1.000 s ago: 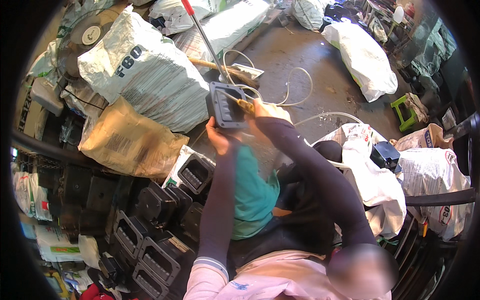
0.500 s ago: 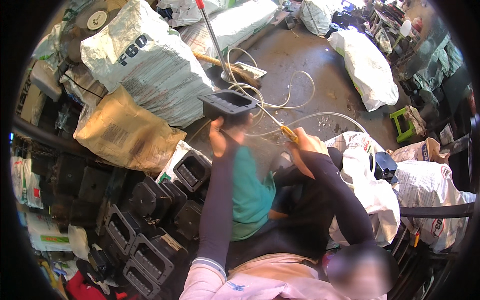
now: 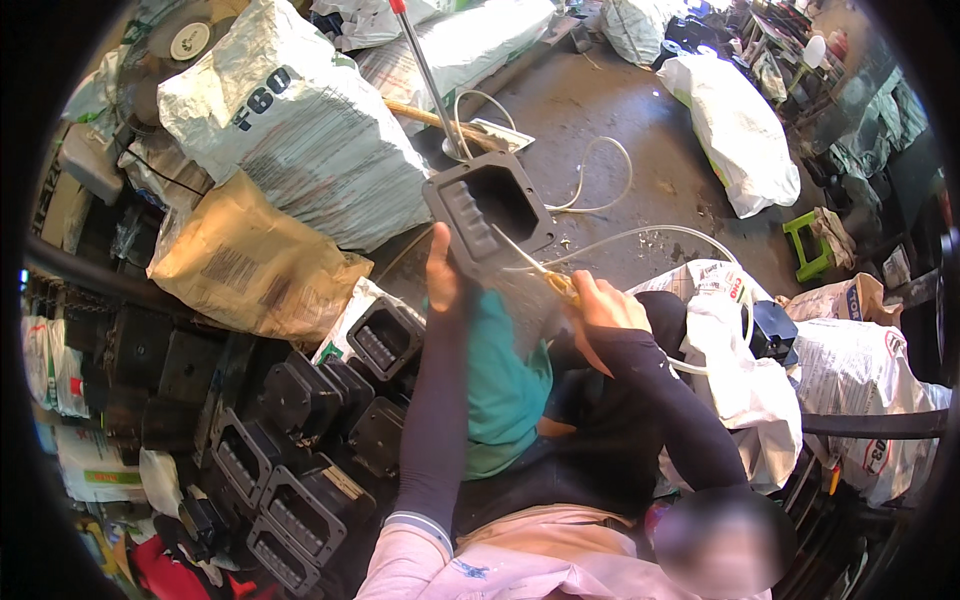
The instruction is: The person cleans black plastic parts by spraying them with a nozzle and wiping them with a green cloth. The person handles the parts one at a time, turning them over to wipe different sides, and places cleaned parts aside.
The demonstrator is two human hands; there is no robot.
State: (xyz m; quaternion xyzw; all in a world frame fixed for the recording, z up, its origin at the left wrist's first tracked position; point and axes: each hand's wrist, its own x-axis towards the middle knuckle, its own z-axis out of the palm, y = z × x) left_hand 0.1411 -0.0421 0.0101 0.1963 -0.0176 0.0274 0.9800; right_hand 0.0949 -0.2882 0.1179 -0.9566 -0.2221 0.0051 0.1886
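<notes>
Left hand (image 3: 441, 272) is up in front of the person, fingers wrapped around the lower edge of a dark plastic housing (image 3: 489, 208), thumb pressed against its rim. The housing is held off the ground, tilted, its hollow rectangular opening facing the camera, a ribbed strip down one side of it.

Right hand (image 3: 598, 305) sits just below and to the right of the housing, fingers closed in a pinch around a yellow nozzle (image 3: 560, 286) whose thin tip points up into the housing's opening. A white hose (image 3: 640, 236) runs from that hand, loops out to the right of the housing and curls across the concrete floor (image 3: 650, 150) behind it.

Left of the housing, big woven white sacks (image 3: 290, 130) pile up, with a brown paper sack (image 3: 240, 265) slumped just under them. Below the housing and to its left, more dark housings (image 3: 300, 440) of the same kind lie heaped together, openings facing all ways. Behind the housing a metal rod with a red tip (image 3: 425, 70) stands upright. Far right of the housing, a small green stool (image 3: 805, 245) sits on the floor beside another white sack (image 3: 735, 130).
</notes>
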